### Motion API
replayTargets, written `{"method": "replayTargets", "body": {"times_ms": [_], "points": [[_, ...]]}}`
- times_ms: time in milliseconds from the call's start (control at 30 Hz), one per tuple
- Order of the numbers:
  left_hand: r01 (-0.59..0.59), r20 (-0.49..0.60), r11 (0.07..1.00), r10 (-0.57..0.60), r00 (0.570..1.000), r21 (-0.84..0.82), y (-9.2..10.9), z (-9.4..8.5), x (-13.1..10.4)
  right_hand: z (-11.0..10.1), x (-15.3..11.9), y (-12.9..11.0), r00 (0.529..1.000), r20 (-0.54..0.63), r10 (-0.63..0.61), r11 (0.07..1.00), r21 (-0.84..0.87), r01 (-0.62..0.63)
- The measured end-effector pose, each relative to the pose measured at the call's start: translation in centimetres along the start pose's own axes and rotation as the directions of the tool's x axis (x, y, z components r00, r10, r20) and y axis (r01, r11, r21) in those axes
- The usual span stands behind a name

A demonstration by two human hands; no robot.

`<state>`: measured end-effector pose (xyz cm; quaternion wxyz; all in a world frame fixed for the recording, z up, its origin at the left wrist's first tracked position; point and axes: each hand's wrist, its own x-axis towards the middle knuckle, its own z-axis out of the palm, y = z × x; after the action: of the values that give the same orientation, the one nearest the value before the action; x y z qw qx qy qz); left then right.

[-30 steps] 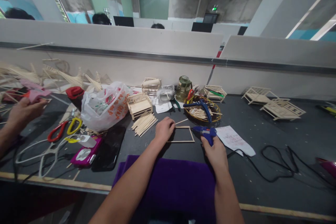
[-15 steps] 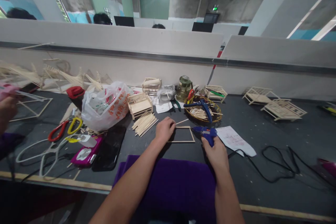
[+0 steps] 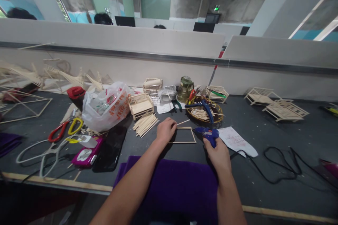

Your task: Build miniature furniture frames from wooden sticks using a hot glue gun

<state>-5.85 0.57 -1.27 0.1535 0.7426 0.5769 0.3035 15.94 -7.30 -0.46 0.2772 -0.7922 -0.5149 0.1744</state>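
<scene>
A small rectangular frame of wooden sticks (image 3: 194,135) lies flat on the dark table. My left hand (image 3: 166,129) is closed at its left end, with the fingers covering that part. From beside those fingers a loose wooden stick (image 3: 184,122) slants up to the right. In my right hand (image 3: 217,149) is a blue hot glue gun (image 3: 207,133); its nozzle points left, close to the frame's upper right corner. A heap of wooden sticks (image 3: 145,125) sits left of my left hand. Behind the glue gun, a wicker basket (image 3: 221,117) holds more sticks and a blue-handled tool (image 3: 207,108).
Left of the sticks lie a black phone (image 3: 111,151), a magenta box (image 3: 88,154), scissors (image 3: 59,132) and a white plastic bag (image 3: 105,109). Little stick-built furniture pieces (image 3: 141,105) stand toward the partition. A black cord (image 3: 280,179) and a paper (image 3: 237,141) lie to the right.
At the far left, another person's hand with a pink tool has gone out of view. My own hands, the glue gun and the frame have barely shifted.
</scene>
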Motion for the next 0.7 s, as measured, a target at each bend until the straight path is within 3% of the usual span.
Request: {"method": "replayTargets", "body": {"times_ms": [700], "points": [[-0.025,-0.026,1.0,0.025,0.999,0.015,-0.2,0.2,-0.1,0.7,0.8,1.5,0.996,-0.07,-0.059,0.997,0.051,0.062]]}}
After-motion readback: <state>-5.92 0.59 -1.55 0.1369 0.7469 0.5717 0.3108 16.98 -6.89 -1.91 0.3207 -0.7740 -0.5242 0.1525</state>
